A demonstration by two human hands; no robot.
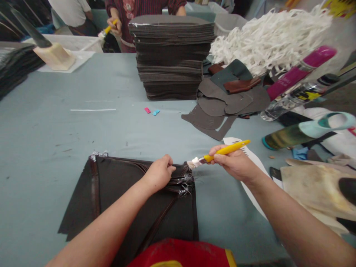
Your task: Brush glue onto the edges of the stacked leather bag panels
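A yellow-handled brush [229,148] is gripped in my right hand [236,161]. Its pale bristles meet the upper right corner of a stack of black sewn pieces [119,193] lying in front of me. Whitish smears and loose threads show along that corner, and more white marks sit at the upper left corner. My left hand [160,170] is over the upper edge of the stack, fingers bent and pinched together at the top piece, left of the brush tip. What exactly lies between those fingers is hidden.
A tall stack of dark panels [172,59] stands at the back. To its right are dark scraps [222,96], a heap of white strips [272,40] and several bottles [286,133]. A glue pot [55,55] sits back left. Across the table a person holds another yellow brush [108,29].
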